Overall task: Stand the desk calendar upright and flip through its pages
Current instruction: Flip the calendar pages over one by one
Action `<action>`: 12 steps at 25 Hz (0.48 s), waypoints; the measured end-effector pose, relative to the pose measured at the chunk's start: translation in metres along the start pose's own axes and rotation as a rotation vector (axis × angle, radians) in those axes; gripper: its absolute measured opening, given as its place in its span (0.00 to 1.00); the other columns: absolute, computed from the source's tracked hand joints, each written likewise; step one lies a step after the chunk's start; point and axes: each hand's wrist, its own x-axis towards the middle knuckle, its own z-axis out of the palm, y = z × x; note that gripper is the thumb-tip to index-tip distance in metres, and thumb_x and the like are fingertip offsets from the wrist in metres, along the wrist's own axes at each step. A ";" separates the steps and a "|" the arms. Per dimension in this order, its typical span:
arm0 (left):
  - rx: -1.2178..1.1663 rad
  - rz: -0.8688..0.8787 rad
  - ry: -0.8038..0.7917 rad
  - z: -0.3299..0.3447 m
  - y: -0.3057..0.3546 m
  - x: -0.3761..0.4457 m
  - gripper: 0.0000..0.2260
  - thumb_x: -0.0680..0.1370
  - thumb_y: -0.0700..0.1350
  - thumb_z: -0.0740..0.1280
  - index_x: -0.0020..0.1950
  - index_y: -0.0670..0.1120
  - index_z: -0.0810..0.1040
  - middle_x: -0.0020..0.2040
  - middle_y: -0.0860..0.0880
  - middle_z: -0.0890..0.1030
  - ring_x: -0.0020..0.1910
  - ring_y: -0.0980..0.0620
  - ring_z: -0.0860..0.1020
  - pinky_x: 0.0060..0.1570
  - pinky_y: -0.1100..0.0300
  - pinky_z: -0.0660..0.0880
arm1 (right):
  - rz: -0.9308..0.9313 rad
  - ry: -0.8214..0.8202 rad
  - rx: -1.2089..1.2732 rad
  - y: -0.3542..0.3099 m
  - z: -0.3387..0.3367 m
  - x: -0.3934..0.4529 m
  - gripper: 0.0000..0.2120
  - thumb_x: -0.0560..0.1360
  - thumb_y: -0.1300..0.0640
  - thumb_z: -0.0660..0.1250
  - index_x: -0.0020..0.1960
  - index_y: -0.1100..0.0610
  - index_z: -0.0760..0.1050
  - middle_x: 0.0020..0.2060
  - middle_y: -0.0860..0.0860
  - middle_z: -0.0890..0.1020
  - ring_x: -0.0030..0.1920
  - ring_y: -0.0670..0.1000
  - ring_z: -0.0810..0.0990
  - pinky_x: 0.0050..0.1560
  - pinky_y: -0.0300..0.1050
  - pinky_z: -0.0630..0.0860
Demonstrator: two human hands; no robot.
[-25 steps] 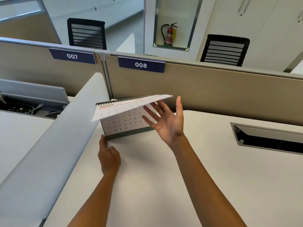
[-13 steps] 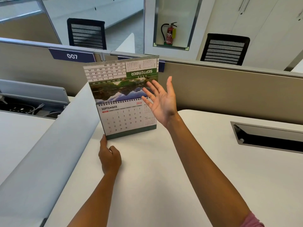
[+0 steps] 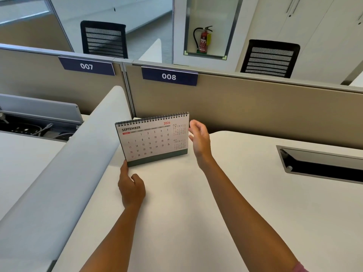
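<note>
The desk calendar (image 3: 153,139) stands upright on the white desk (image 3: 196,203), near the back left corner, showing the September 2026 page. It has a spiral binding along the top and a dark green base. My left hand (image 3: 130,186) rests on the desk with its thumb against the calendar's lower left corner. My right hand (image 3: 199,141) hovers at the calendar's right edge, fingers loosely curled and apart, holding nothing.
A beige partition (image 3: 255,107) with labels 007 and 008 runs behind the desk. A curved grey divider (image 3: 64,165) borders the left side. A recessed cable tray (image 3: 322,165) opens in the desk at right. Two black chairs stand beyond the partition.
The October page went up and over the spiral to the back, leaving September showing. My right hand let the page go and dropped to the calendar's right edge. My left hand stayed put.
</note>
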 end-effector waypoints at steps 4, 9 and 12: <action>-0.007 0.001 0.002 0.000 0.001 0.001 0.31 0.70 0.37 0.54 0.74 0.45 0.68 0.70 0.46 0.75 0.68 0.47 0.73 0.63 0.66 0.63 | 0.017 0.001 -0.237 0.037 -0.005 -0.003 0.23 0.79 0.51 0.65 0.71 0.54 0.64 0.70 0.52 0.71 0.62 0.50 0.75 0.44 0.29 0.77; -0.013 0.007 0.004 0.000 0.000 0.001 0.31 0.70 0.37 0.54 0.74 0.45 0.68 0.69 0.46 0.75 0.67 0.46 0.73 0.63 0.65 0.64 | 0.065 -0.078 -0.415 0.055 -0.001 -0.003 0.31 0.76 0.53 0.70 0.74 0.54 0.59 0.73 0.55 0.66 0.70 0.58 0.69 0.64 0.53 0.73; -0.016 0.003 0.006 0.000 0.000 0.001 0.30 0.70 0.37 0.54 0.74 0.44 0.68 0.69 0.46 0.75 0.68 0.46 0.73 0.64 0.64 0.64 | 0.046 -0.074 -0.440 0.057 0.002 -0.005 0.30 0.75 0.53 0.71 0.73 0.53 0.62 0.71 0.55 0.67 0.69 0.58 0.69 0.64 0.53 0.73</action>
